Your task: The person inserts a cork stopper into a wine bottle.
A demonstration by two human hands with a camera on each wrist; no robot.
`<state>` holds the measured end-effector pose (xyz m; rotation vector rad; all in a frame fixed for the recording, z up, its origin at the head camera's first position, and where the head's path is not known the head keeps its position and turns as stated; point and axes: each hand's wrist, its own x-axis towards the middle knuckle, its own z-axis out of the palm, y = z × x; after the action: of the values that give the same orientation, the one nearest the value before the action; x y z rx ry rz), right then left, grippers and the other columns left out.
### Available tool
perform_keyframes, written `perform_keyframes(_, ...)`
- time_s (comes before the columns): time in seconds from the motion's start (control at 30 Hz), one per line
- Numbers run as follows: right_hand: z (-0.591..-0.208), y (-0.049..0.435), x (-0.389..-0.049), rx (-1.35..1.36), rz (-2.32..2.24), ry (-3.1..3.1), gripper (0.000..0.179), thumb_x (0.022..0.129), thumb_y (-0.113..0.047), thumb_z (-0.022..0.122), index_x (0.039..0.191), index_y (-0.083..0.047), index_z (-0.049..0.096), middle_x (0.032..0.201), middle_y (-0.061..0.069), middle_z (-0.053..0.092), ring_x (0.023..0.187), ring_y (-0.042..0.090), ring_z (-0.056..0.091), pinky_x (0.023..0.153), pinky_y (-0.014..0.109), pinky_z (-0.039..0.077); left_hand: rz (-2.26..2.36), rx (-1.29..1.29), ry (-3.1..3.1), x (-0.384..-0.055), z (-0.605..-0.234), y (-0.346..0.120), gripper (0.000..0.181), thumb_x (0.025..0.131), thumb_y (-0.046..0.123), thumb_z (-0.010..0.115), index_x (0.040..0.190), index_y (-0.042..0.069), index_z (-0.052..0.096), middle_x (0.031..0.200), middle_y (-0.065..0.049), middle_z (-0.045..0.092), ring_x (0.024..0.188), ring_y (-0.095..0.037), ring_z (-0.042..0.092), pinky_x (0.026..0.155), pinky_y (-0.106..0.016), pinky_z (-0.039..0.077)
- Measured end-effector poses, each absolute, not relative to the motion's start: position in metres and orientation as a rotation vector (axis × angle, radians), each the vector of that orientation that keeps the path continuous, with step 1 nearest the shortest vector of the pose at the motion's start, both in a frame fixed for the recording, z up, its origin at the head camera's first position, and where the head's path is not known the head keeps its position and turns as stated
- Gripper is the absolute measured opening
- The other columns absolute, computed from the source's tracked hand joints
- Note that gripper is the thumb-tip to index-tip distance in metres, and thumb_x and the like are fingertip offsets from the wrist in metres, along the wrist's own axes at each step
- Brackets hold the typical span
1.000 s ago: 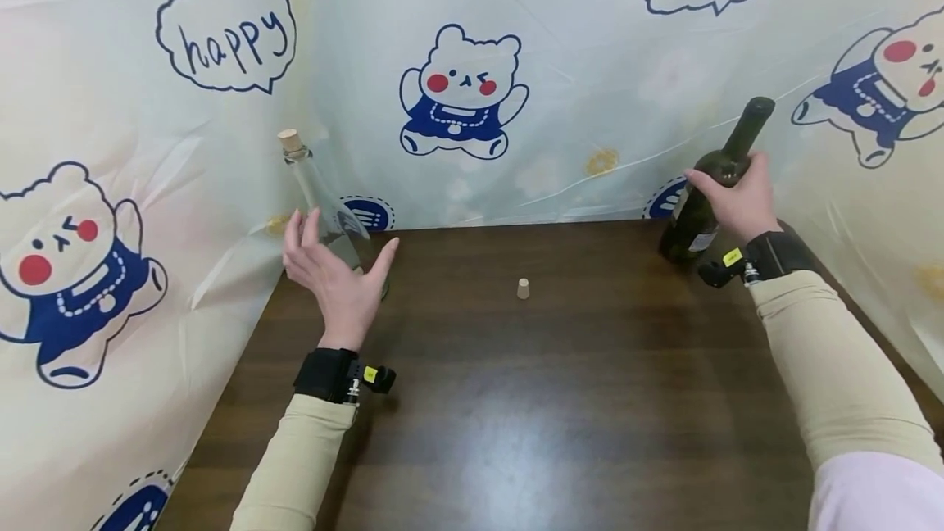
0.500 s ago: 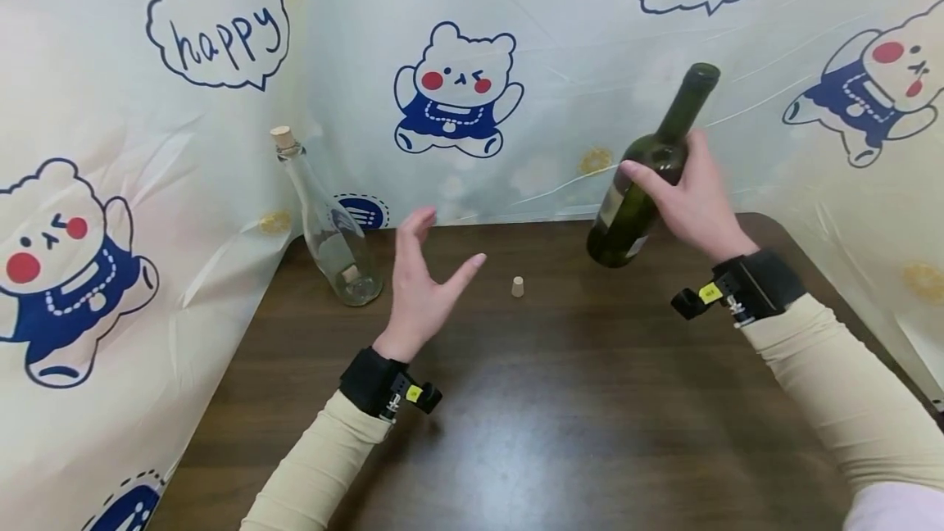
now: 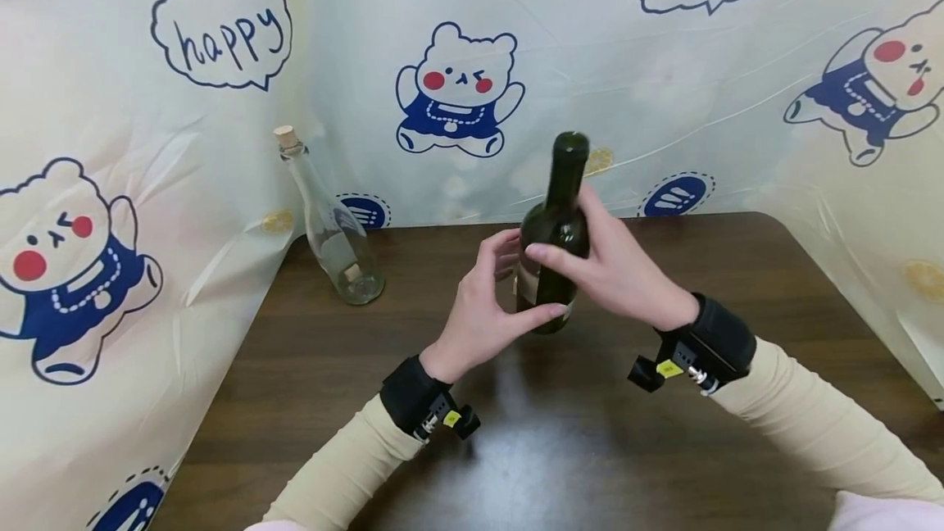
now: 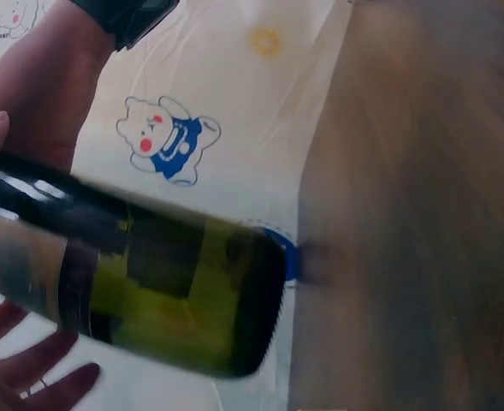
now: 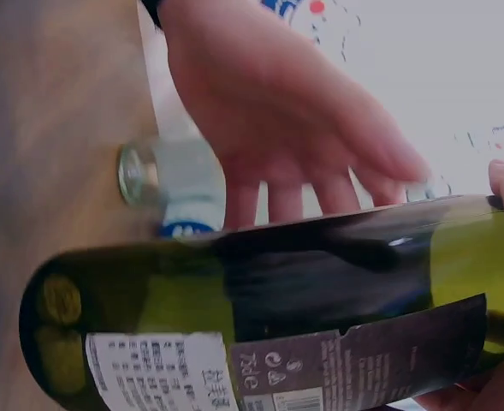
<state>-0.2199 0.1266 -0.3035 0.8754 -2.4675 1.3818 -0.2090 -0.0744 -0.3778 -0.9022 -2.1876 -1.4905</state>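
Note:
My right hand [image 3: 619,265] grips a dark green wine bottle [image 3: 568,224] round its upper body, thumb across the front. The bottle stands nearly upright over the middle of the table, its neck leaning slightly right. My left hand [image 3: 479,306] is spread about the lower body, thumb in front and fingers behind. In the left wrist view, the left fingers [image 4: 59,385] are loosely spread beside the bottle. The right wrist view shows a white paper label [image 5: 162,368] and a dark label [image 5: 363,368] on the glass. The small cork seen earlier is hidden behind bottle and hand.
A clear glass bottle [image 3: 335,240] stands at the table's back left, a cork [image 3: 285,136] in its mouth. A cork-like piece [image 3: 352,272] shows through the glass near its base. A printed cloth [image 3: 354,88] rises behind the brown table [image 3: 634,465].
My right hand has carried the green bottle from the back right to the middle. My left hand has moved right from near the clear bottle to the green one.

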Motion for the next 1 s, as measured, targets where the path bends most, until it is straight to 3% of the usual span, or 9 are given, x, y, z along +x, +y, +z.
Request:
perform_keyframes(0.23, -0.317, 0.110, -0.203, 0.981, 1.393, -2.506, 0.067, 0.092, -0.033, 0.074, 0.144, -0.009, 0.038, 0.130, 0.012, 0.060, 0.104, 0.020, 0.068, 0.086, 0.045, 0.058, -1.406, -0.838, -2.239, -0.202, -0.383, -0.075, 0.099, 0.074, 0.036, 0.090, 0.152, 0.017, 0.031, 0.127, -0.007, 0.068, 0.111, -0.015, 0.068, 0.089, -0.038, 0.059)
perform_keyframes(0.43, -0.332, 0.104, -0.198, 1.005, 1.423, -2.554, 0.057, 0.091, -0.036, 0.075, 0.133, -0.012, 0.045, 0.123, 0.006, 0.065, 0.101, 0.014, 0.067, 0.085, 0.040, 0.058, -1.355, -0.825, -2.293, -0.196, -0.392, -0.081, 0.094, 0.075, 0.033, 0.088, 0.151, 0.018, 0.035, 0.114, -0.006, 0.074, 0.100, -0.015, 0.071, 0.079, -0.037, 0.060)
perform_keyframes(0.6, -0.342, 0.102, -0.194, 1.018, 1.345, -2.609, 0.061, 0.089, -0.045, 0.075, 0.133, -0.015, 0.046, 0.118, 0.003, 0.068, 0.099, 0.011, 0.068, 0.084, 0.038, 0.058, -1.337, -0.809, -2.338, -0.191, -0.402, -0.086, 0.095, 0.073, 0.034, 0.089, 0.151, 0.017, 0.036, 0.109, -0.005, 0.075, 0.098, -0.014, 0.072, 0.080, -0.037, 0.060)
perform_keyframes(1.0, -0.360, 0.105, -0.191, 1.007, 1.321, -2.647, 0.069, 0.088, -0.052, 0.073, 0.141, -0.018, 0.044, 0.126, 0.000, 0.065, 0.107, 0.009, 0.066, 0.089, 0.039, 0.056, -1.294, -0.807, -2.398, -0.189, -0.418, -0.089, 0.096, 0.073, 0.039, 0.088, 0.152, 0.021, 0.037, 0.110, -0.001, 0.073, 0.098, -0.012, 0.071, 0.081, -0.037, 0.060)
